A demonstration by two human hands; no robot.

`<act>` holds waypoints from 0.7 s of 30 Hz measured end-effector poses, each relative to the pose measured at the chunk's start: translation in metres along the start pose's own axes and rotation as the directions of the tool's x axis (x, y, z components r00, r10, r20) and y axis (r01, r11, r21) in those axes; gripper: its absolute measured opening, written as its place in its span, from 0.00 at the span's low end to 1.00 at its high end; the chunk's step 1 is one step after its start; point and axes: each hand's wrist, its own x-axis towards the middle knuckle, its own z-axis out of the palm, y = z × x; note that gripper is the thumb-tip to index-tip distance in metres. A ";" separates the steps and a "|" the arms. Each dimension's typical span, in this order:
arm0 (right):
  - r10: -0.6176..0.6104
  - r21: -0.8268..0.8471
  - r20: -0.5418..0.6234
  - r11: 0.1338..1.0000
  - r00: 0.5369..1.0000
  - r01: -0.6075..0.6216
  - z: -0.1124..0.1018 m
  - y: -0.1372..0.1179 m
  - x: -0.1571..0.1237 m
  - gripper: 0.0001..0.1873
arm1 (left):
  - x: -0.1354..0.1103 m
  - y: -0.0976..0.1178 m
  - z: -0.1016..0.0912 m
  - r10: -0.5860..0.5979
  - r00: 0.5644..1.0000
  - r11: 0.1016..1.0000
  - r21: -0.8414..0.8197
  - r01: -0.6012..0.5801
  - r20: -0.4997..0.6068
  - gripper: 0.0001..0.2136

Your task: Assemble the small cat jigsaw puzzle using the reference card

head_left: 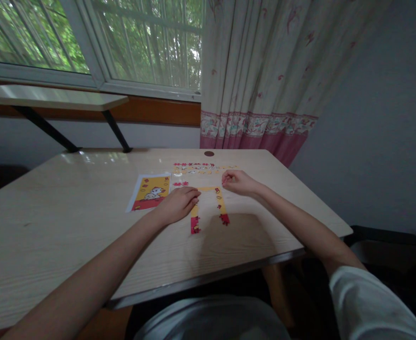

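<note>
A partly joined jigsaw frame (222,208) of yellow and red pieces lies on the wooden table (69,217), shaped like an upside-down U. My left hand (177,204) rests with curled fingers on its top left corner. My right hand (238,182) hovers over the top right corner, fingers pinched together; what they hold is hidden. A row of loose puzzle pieces (202,168) lies just beyond both hands. A reference picture (150,191) with a white animal on yellow lies to the left of my left hand.
A round cable hole (209,153) sits at the table's far edge. Behind stand a window, a shelf on black brackets (52,101) and a pink-hemmed curtain (257,127). The table's right edge ends near a grey wall.
</note>
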 end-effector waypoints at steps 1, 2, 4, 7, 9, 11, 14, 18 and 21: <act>-0.016 0.059 0.017 0.998 1.000 0.015 0.001 -0.001 -0.008 0.08 | 0.001 0.003 -0.001 0.006 1.000 1.000 -0.029 -0.006 -0.018 0.16; -0.032 0.109 0.039 0.994 0.999 0.028 0.003 -0.003 -0.015 0.09 | 0.002 0.007 -0.003 0.006 0.999 0.998 -0.068 -0.009 -0.040 0.15; -0.052 0.231 0.056 0.972 0.997 0.037 0.010 -0.006 -0.029 0.11 | 0.004 0.018 -0.005 -0.020 0.996 0.985 -0.170 0.005 -0.086 0.13; -0.014 0.411 0.019 0.912 1.000 0.005 0.023 -0.010 -0.044 0.15 | 0.006 0.037 -0.005 -0.109 0.989 0.935 -0.349 0.068 -0.098 0.11; 0.012 0.466 -0.019 0.885 1.000 -0.002 0.030 -0.014 -0.048 0.17 | 0.007 0.048 -0.003 -0.176 0.982 0.883 -0.451 0.130 -0.062 0.10; 0.011 0.477 -0.020 0.879 1.000 0.000 0.035 -0.018 -0.048 0.18 | 0.008 0.055 0.000 -0.223 0.975 0.842 -0.508 0.182 -0.019 0.10; -0.011 0.451 0.007 0.892 1.000 0.006 0.039 -0.025 -0.048 0.18 | 0.008 0.060 0.005 -0.245 0.970 0.828 -0.522 0.206 -0.005 0.10; -0.069 0.359 -0.016 0.931 0.998 0.070 0.039 -0.032 -0.049 0.18 | 0.009 0.061 0.007 -0.251 0.967 0.815 -0.548 0.190 -0.037 0.09; -0.159 0.168 -0.147 0.969 0.976 0.183 0.036 -0.035 -0.052 0.16 | 0.010 0.057 0.007 -0.316 0.948 0.757 -0.614 0.222 -0.047 0.10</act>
